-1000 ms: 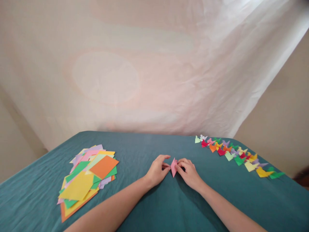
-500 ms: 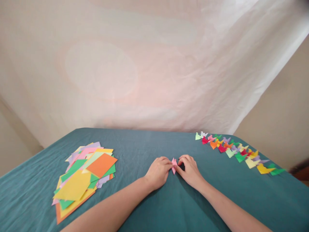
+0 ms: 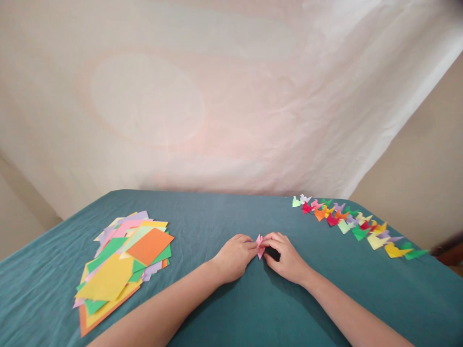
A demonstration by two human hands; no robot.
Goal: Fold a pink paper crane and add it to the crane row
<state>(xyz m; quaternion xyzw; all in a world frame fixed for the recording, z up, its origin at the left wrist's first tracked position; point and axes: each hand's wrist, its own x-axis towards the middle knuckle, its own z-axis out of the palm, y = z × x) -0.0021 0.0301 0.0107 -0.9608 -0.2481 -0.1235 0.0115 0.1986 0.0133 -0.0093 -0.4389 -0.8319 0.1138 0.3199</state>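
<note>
A small folded pink paper piece (image 3: 259, 246) lies on the teal cloth-covered table (image 3: 231, 299), pinched between both hands. My left hand (image 3: 235, 256) grips its left side with curled fingers. My right hand (image 3: 284, 255) holds its right side, fingertips pressed together on the fold. Most of the pink paper is hidden by my fingers.
A loose pile of coloured paper squares (image 3: 123, 260) lies at the left of the table. A row of several finished folded paper figures (image 3: 356, 225) runs along the right side toward the edge. A pale sheet (image 3: 217, 96) hangs behind the table.
The pink paper shows smaller now as both hands have closed in on it. The view has tilted slightly, shifting the paper pile lower left.
</note>
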